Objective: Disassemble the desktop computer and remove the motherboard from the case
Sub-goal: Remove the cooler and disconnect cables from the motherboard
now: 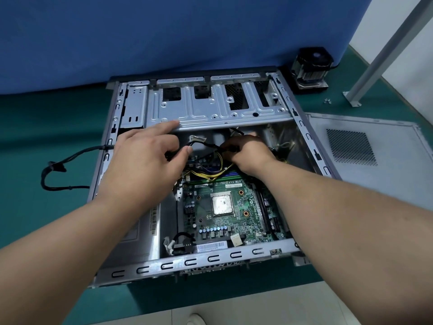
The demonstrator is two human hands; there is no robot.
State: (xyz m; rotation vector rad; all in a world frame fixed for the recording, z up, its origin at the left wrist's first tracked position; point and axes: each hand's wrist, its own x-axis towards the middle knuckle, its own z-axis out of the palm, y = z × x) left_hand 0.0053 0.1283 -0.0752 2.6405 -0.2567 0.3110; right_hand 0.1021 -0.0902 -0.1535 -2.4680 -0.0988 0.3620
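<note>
Cable disconnection at the far edge of the motherboard (pixel 232 212), which is still seated in the open case (pixel 304 127) on the table (pixel 46 127).

The left hand (pixel 143 160) holds a black cable bundle (pixel 203 146) between thumb and curled fingers, index finger extended onto the drive cage (pixel 210 106). The right hand (pixel 248 153) has its grip closed on a dark connector beside the yellow wires (pixel 215 172); the fingertips are hidden. Recommended practice: steady the bundle with the left hand, press any latch, and pull the plug straight out by its body, not by the wires. The table has a green surface. On it lie the removed side panel (pixel 375 160) just right of the case, a cooler with fan (pixel 311 66) and loose screws (pixel 327 101) beyond it, with a blue partition (pixel 164 38) behind.
</note>
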